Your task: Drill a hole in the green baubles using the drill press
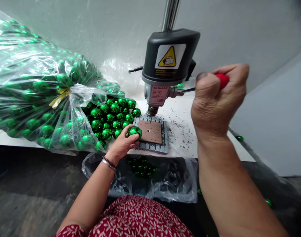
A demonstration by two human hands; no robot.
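My left hand point(123, 143) holds a shiny green ball point(135, 132) between thumb and fingers, at the left edge of a brown board point(154, 134). The board has a small hole and lies on the grey slotted base point(162, 148) of a bench drill point(171, 56). Above the board hangs the drill's thin bit, apart from the ball. Raised at the right, my right hand point(218, 102) is closed around the red knob point(223, 81) of the drill's lever.
Loose green balls point(110, 117) lie left of the drill, beside a large tied plastic bag point(37, 89) of balls. Dark shavings dot the white table point(187, 115). A plastic-lined container point(187, 194) with green balls stands below the front edge.
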